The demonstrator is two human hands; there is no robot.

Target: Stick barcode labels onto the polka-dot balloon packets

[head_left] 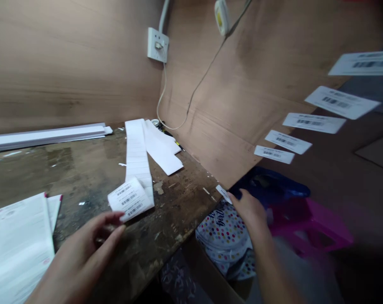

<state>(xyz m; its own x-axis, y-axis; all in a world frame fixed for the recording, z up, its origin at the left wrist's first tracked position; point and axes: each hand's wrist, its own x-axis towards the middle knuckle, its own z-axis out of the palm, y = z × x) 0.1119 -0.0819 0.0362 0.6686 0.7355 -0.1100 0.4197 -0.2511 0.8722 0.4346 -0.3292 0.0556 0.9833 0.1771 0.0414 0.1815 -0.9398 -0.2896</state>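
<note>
Beside barcode label roll (131, 199), left hand (79, 257)

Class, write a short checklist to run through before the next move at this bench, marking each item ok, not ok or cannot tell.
1) Left hand touching the curled end of the barcode label strip: cannot tell; the fingertips sit right beside it.
2) Right hand in contact with the loose label: ok.
3) Loose label well onto the bench: not ok; it sits at the edge.
4) Barcode label strip lying unbroken along the bench: ok.
5) Row of labels at right readable: cannot tell; blurred.
</note>
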